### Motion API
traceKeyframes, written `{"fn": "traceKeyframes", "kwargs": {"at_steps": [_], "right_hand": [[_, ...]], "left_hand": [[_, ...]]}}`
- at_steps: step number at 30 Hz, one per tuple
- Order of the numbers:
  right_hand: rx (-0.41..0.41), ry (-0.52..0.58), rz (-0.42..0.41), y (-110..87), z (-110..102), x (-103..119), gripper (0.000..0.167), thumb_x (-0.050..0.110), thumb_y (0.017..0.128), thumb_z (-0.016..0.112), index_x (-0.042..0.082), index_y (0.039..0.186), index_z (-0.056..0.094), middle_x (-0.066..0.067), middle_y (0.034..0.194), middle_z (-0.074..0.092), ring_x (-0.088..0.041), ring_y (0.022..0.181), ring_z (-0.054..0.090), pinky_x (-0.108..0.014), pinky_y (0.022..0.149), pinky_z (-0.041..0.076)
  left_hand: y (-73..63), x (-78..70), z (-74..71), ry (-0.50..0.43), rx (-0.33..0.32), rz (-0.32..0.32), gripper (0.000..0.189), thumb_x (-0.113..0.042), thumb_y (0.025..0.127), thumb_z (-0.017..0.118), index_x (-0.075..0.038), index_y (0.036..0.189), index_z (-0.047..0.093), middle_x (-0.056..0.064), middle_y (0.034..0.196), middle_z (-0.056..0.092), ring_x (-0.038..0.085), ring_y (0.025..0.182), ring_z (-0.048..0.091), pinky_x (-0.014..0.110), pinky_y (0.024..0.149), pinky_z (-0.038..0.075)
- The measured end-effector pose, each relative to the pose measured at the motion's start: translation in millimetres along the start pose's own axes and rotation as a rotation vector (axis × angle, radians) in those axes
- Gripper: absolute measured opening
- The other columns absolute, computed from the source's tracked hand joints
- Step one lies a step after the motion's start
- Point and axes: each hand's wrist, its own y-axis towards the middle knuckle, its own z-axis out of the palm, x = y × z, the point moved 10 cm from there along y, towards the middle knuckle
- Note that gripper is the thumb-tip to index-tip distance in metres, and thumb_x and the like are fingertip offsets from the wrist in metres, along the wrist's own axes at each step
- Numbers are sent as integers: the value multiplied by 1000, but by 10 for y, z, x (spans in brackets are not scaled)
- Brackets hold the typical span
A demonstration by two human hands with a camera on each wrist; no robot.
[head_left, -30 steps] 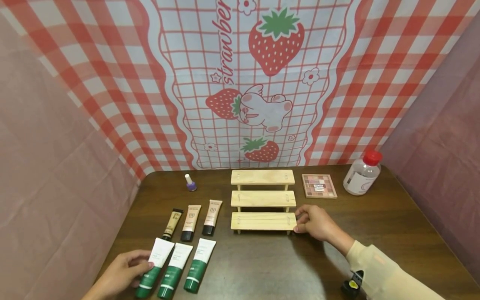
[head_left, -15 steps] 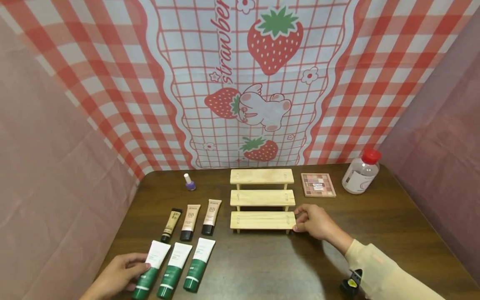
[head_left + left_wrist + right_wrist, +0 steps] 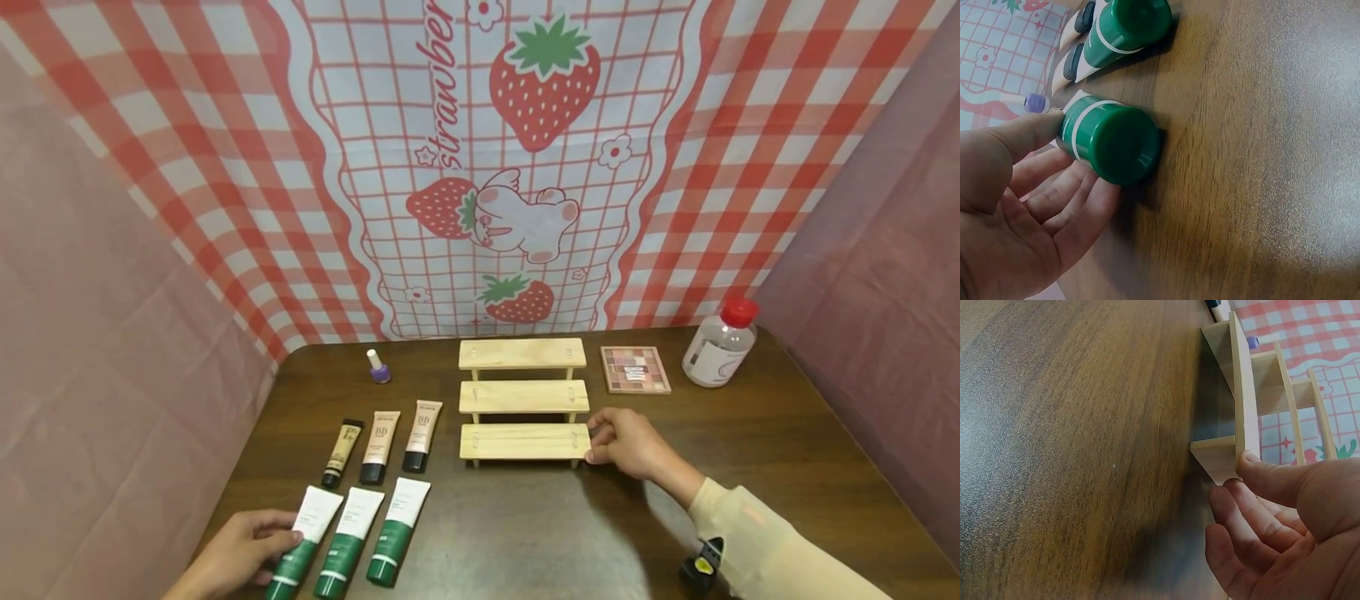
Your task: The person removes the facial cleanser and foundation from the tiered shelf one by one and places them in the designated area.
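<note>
At the front left, my left hand [image 3: 247, 546] grips a green and white squeeze tube [image 3: 303, 542], the leftmost of three alike. In the left wrist view the thumb lies on the tube's upper side and the fingers curl beneath, close to its green cap [image 3: 1127, 147]. Two matching tubes, the middle one [image 3: 348, 542] and the right one [image 3: 399, 532], lie beside it. My right hand [image 3: 630, 446] holds the right end of the lowest step of a three-tier wooden display stand [image 3: 525, 442]. Thumb and forefinger pinch the board's edge in the right wrist view.
Behind the green tubes lie a gold tube [image 3: 343, 452] and two beige BB cream tubes [image 3: 380, 447]. A purple nail polish bottle [image 3: 378, 369] lies farther back. Right of the stand are a makeup palette [image 3: 635, 370] and a red-capped bottle [image 3: 720, 346]. Cloth hangs behind the table [image 3: 525, 533].
My left hand has shifted the leftmost green and white tube slightly toward me and left, so it no longer overlaps the gold tube's cap. The right hand stays at the stand.
</note>
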Motion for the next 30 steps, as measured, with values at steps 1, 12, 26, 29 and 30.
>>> {"fn": "traceKeyframes", "kwargs": {"at_steps": [1, 12, 26, 29, 30], "right_hand": [[0, -2, -1, 0, -1, 2, 41, 4, 75, 87, -4, 110, 66, -4, 82, 76, -12, 73, 68, -34, 73, 55], [4, 15, -6, 12, 11, 2, 42, 4, 75, 87, -5, 110, 66, -5, 81, 76, -13, 73, 69, -33, 71, 55], [8, 30, -8, -13, -24, -10, 48, 10, 75, 89, -5, 115, 65, -6, 84, 77, -14, 73, 70, -34, 65, 55], [12, 23, -20, -22, -37, 4, 48, 12, 76, 89, -4, 115, 66, -6, 85, 77, -14, 74, 70, -34, 66, 55], [14, 20, -26, -26, -41, 8, 48, 12, 77, 89, -4, 115, 66, -6, 85, 77, -14, 74, 70, -34, 66, 55]], "left_hand": [[-1, -3, 3, 2, -2, 0, 52, -19, 98, 68, 20, 130, 55, 19, 106, 75, 20, 82, 66, 37, 61, 61], [7, 19, -5, 35, -28, -25, 53, -19, 97, 70, 22, 127, 56, 14, 101, 73, 21, 82, 66, 38, 60, 62], [-1, 56, -57, 54, -123, -78, 37, -16, 93, 75, 11, 116, 64, 5, 92, 72, 20, 76, 64, 37, 57, 59], [-3, 61, -69, 79, -153, -88, 33, -16, 93, 75, 9, 114, 65, 5, 91, 72, 20, 76, 64, 37, 57, 59], [-2, 60, -76, 93, -166, -95, 31, -16, 94, 74, 7, 113, 67, 5, 89, 71, 19, 75, 63, 36, 56, 59]]}}
